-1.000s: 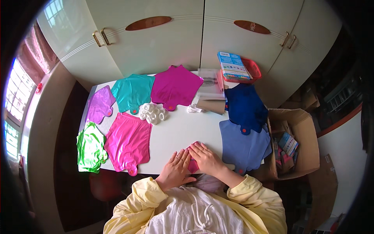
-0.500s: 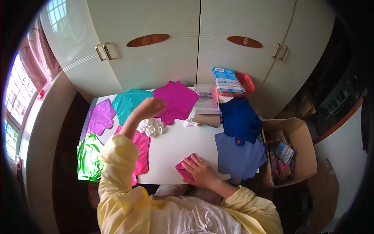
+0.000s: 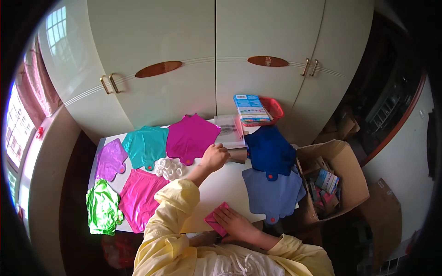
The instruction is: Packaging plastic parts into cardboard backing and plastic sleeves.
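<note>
My right hand (image 3: 237, 225) lies flat over a folded pink sheet (image 3: 212, 222) at the table's near edge, fingers stretched out across it. Farther forward, my left hand (image 3: 215, 157) is closed with its fingertips together, beside a brown card piece (image 3: 237, 155) and just right of a magenta shiny sheet (image 3: 193, 137). Whatever those fingers hold is hidden. A clump of white loops (image 3: 169, 169) rests left of that hand. A pink shiny sheet (image 3: 140, 198) lies spread out left of my left sleeve.
Tabbed shiny sheets in teal (image 3: 146, 142), purple (image 3: 110, 158) and green (image 3: 102, 207) line the left. Dark blue (image 3: 270, 149) and grey-blue sheets (image 3: 271, 191) lie right. Behind them stands a red basket (image 3: 275, 108) with printed packets (image 3: 251, 108). A cardboard box (image 3: 352, 184) adjoins the table.
My left hand has moved right and nearer, from over the teal and magenta sheets to the brown card, covering a small white bundle there. My right hand stays on the folded pink sheet.
</note>
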